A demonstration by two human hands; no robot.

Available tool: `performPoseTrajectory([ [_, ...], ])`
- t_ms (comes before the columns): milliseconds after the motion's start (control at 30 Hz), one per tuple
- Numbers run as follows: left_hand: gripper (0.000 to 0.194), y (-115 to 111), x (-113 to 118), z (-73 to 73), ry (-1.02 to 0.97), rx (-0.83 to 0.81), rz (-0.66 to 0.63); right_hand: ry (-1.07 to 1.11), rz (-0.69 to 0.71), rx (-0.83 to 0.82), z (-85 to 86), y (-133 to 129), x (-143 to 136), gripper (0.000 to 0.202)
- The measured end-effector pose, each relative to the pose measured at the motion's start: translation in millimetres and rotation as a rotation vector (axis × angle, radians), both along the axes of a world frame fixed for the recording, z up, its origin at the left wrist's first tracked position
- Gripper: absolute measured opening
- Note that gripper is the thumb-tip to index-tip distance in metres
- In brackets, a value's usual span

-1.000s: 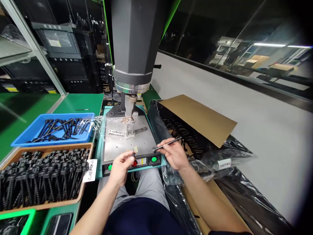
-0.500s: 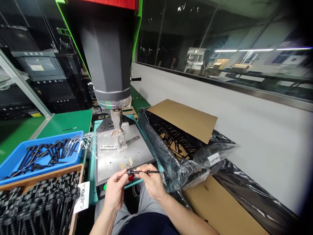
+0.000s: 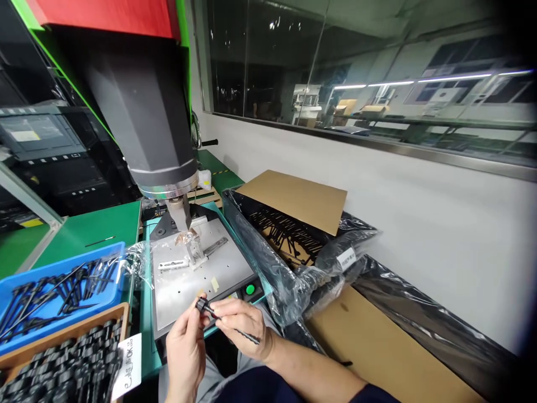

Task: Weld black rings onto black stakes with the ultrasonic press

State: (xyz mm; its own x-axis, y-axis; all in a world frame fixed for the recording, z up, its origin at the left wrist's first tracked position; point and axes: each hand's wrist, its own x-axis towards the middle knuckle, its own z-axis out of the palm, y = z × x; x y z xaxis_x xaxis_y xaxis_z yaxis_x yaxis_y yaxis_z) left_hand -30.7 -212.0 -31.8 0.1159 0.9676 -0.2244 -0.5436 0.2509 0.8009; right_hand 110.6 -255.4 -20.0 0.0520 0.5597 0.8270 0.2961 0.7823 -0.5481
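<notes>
Both hands are on one thin black rod with a ribbed shaft and a round, knob-like head [image 3: 202, 304], in front of the machine's metal plate. My left hand [image 3: 187, 338] pinches the head between thumb and fingertips. Around the shaft, my right hand [image 3: 243, 324] is closed, and the ribbed end sticks out past its fingers. The rod slants, head up and to the left. Behind the hands, a small clear fixture [image 3: 195, 252] stands on the metal plate [image 3: 184, 296], under the metal tip [image 3: 179, 212] of the large machine head [image 3: 142, 112].
On the left are a blue bin [image 3: 98, 296] of loose black rods and a brown box [image 3: 125, 324] packed with upright ones, bearing a handwritten label [image 3: 129, 364]. To the right stands a plastic-lined box [image 3: 260, 268] of rods under a cardboard sheet [image 3: 297, 196]. A green button [image 3: 250, 289] sits at the plate's front.
The view has swung right. The rod, nearly level before, now slants with its ribbed end lower. Both hands still hold it, and the right hand has turned over it.
</notes>
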Motion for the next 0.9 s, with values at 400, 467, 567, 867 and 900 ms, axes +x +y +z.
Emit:
performPoseTrajectory([
  [400, 0.024, 10, 3, 15.6, -0.227, -0.24, -0.142, 0.156, -0.001, -0.016, -4.9, 4, -4, 0.062],
  [467, 0.027, 10, 7, 14.7, -0.249, -0.223, -0.154, 0.162, -0.04, -0.016, -8.0, 3, -6, 0.062],
  [567, 0.027, 6, 12, 17.6, -0.283, -0.211, -0.181, 0.061, -0.046, 0.016, -5.9, -2, -4, 0.06],
  [867, 0.03, -2, 19, 21.7, -0.168, -0.087, -0.103, -0.033, -0.062, 0.065, -16.7, 2, -1, 0.063],
  [900, 0.031, 0, 18, 19.2, -0.133, -0.084, -0.09, -0.043, -0.054, 0.043, -20.7, 1, 0, 0.061],
])
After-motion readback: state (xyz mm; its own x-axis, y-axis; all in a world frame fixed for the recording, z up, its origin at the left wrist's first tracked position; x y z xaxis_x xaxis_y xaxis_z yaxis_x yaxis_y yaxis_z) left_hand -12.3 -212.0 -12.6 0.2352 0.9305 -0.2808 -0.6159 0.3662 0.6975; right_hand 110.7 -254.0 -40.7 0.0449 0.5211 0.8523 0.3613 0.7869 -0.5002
